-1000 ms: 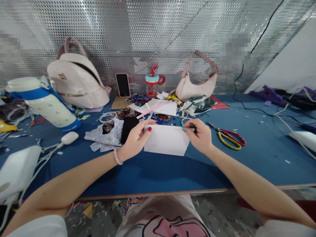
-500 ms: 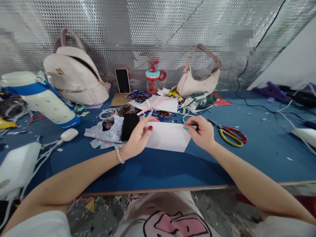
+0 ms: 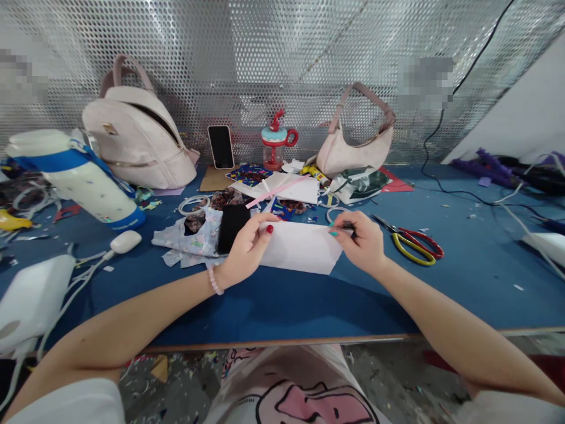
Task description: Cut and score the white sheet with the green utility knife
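Note:
My left hand [image 3: 248, 242] is closed on the left end of a white sheet of paper [image 3: 300, 247], with the thumb on the near face and the fingers behind it. The paper is held tilted just above the blue table. At its upper right corner my right hand [image 3: 362, 240] pinches a slim dark pen-like object [image 3: 348, 225], mostly covered by the fingers. Whether those fingertips also grip the paper, I cannot tell. Beside my left hand lies a black phone-like slab [image 3: 233, 228] on pale blue patterned fabric [image 3: 200, 235]. Scissors [image 3: 415, 242] with red and yellow handles lie right of my right hand.
Behind the paper are paper sheets with a pink strip [image 3: 280, 189], a phone [image 3: 220, 147] standing upright, a red cup [image 3: 273, 147] and a handbag [image 3: 353, 147]. On the left are a backpack [image 3: 136, 135], a large bottle [image 3: 79, 176] and a white charger [image 3: 37, 294] with cables.
Both hands hold nearly the same places. The right hand's fingers have shifted very slightly at the paper's corner, and the whole view has moved down a little.

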`<state>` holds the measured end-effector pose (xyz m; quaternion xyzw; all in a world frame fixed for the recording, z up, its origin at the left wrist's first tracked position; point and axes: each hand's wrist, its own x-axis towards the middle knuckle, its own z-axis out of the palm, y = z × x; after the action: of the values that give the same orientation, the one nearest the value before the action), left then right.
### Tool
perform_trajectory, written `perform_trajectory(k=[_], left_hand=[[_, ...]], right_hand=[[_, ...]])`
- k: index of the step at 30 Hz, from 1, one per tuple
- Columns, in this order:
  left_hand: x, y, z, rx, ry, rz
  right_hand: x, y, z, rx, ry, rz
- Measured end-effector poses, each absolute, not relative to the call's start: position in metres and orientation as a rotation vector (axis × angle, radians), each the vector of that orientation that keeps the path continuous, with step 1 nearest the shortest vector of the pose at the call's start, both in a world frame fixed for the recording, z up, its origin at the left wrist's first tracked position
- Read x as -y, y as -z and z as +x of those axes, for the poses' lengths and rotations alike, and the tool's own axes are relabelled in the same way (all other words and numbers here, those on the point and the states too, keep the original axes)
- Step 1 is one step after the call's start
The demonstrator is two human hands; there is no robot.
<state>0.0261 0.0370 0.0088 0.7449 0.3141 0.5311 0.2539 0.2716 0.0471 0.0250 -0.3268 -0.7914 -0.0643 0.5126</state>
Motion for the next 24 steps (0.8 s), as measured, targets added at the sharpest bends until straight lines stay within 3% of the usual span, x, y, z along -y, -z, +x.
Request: perform_trajectory(k=[17, 24], left_hand=[[-0.041, -0.012, 0.022, -0.775, -1.375, 1.959], [-0.048, -0.021, 0.015, -0.778, -1.374, 2.217]], right_hand=[[-0.048, -0.024, 0.271, 1.897, 0.159, -0.780], [-0.047, -0.025, 0.271, 1.892, 0.127, -0.742]])
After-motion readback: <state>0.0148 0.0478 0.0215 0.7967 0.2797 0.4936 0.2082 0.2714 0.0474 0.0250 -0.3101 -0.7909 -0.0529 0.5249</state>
